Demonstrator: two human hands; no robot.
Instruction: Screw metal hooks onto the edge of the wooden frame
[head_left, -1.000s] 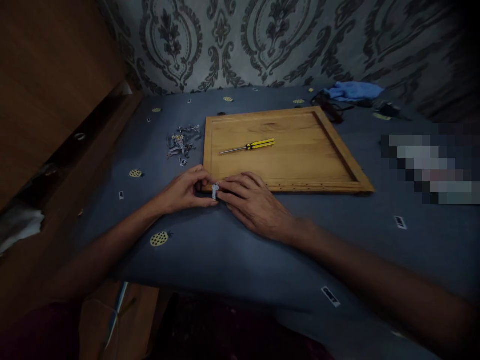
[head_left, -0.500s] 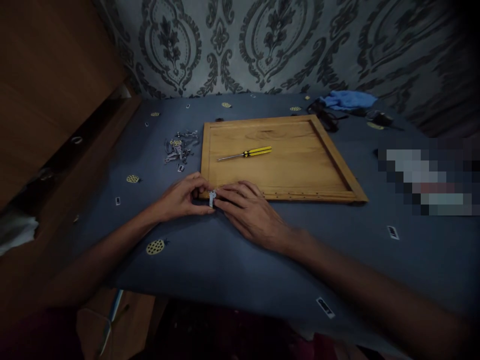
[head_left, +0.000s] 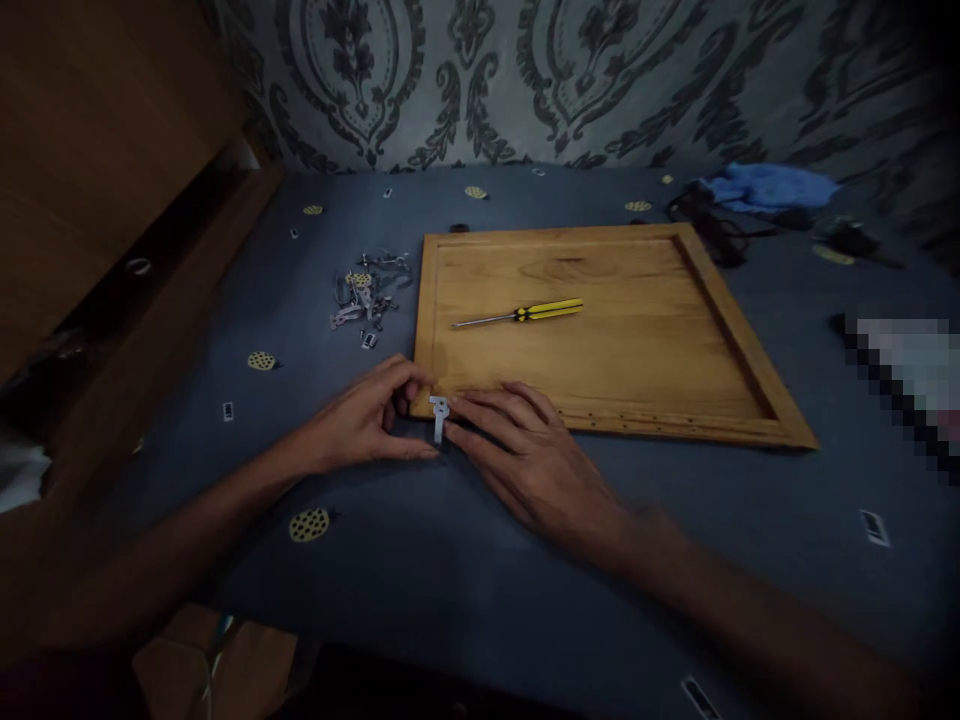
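A wooden panel [head_left: 600,350] with a raised frame lies flat on a blue cloth. At its near left corner stands a small silver metal bracket [head_left: 439,415]. My left hand [head_left: 367,420] curls round that corner, fingers pinched against the bracket. My right hand [head_left: 525,450] lies beside it, fingers stretched toward the bracket and touching it along the panel's near edge. A screwdriver [head_left: 521,314] with a yellow and black handle lies on the panel.
A pile of small metal fittings [head_left: 367,290] sits left of the panel. A blue rag [head_left: 765,187] and dark cables [head_left: 712,225] lie at the far right. Brown wooden furniture [head_left: 90,200] stands along the left. Patterned wallpaper backs the surface.
The view has shifted a little. Both hands stay at the panel's near left corner with the bracket between them.
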